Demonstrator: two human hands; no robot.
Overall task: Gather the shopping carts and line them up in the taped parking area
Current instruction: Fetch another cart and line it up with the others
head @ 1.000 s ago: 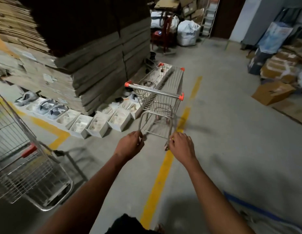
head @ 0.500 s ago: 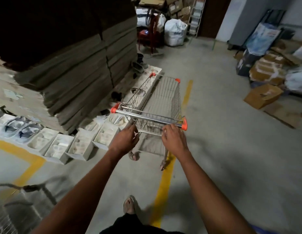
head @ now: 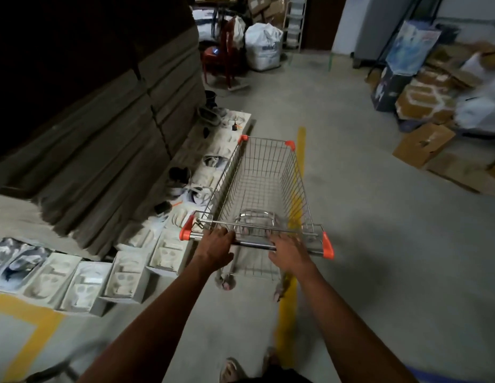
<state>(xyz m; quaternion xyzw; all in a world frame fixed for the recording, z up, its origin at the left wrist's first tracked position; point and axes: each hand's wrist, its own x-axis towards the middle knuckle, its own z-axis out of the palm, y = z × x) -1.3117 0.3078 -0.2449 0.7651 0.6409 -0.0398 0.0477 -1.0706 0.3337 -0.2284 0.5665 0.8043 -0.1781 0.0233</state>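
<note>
- Gripping the metal push bar of a silver wire shopping cart (head: 264, 189) with orange plastic corner caps, a person stands behind it on a grey concrete floor (head: 379, 244), a sandalled foot just visible at the bottom edge.
- Left hand (head: 216, 248) curls its fingers over the bar near the left orange end cap; right hand (head: 289, 251) wraps the same bar nearer the right end, both arms stretched forward.
- Cart basket holds nothing and points away from the person, its rear wheels blurred beneath the hands.
- Yellow painted floor line (head: 289, 313) runs under the cart's right side and shows again past its front edge.
- Row of open white cardboard boxes (head: 122, 277) with moulded inserts lies on the floor just left of the cart, along the foot of a tall stack of flattened brown cardboard sheets (head: 108, 150).
- Loose brown cardboard cartons (head: 423, 143) sit well apart on the right.
- Farther back, a red plastic chair (head: 220, 55) stands beside a bulging white sack (head: 264, 47), near a dark doorway.
</note>
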